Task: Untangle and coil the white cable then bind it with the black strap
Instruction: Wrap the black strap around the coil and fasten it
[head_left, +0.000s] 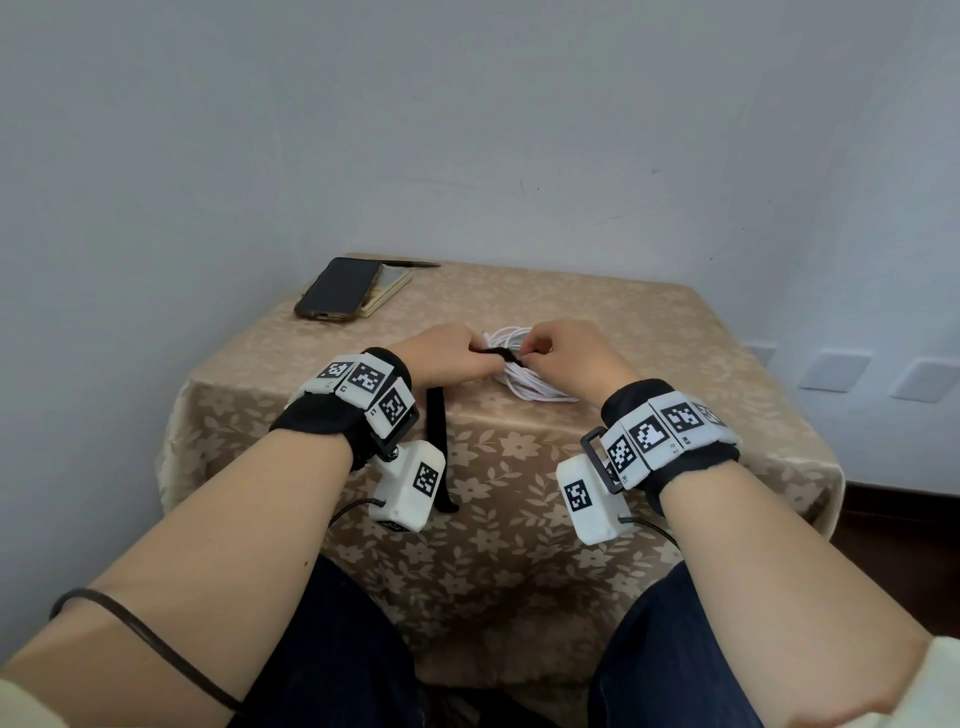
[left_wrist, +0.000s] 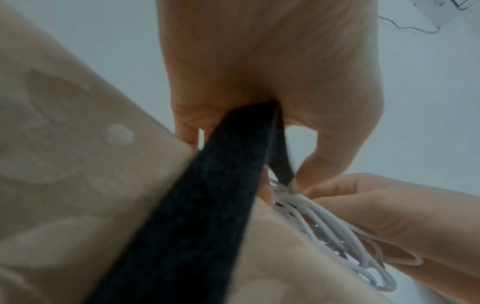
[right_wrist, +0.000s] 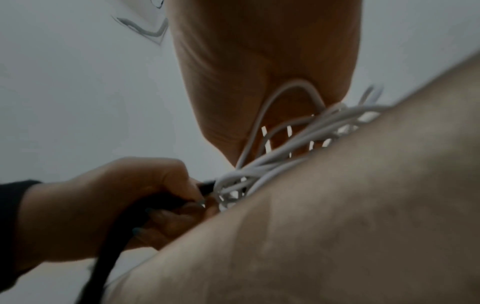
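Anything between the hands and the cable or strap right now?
Nothing visible. Both the left hand and the right hand are already at the cable, pinching the strap across it.

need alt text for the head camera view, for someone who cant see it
Seen from above, a person's left hand and right hand pinch a black strap across a coiled white cable on a table with a beige floral tablecloth. The strap's loose end hangs over the near edge. A dark phone lies on a notebook at the far left corner.

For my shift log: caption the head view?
Both hands pinch the black strap across the coiled white cable.
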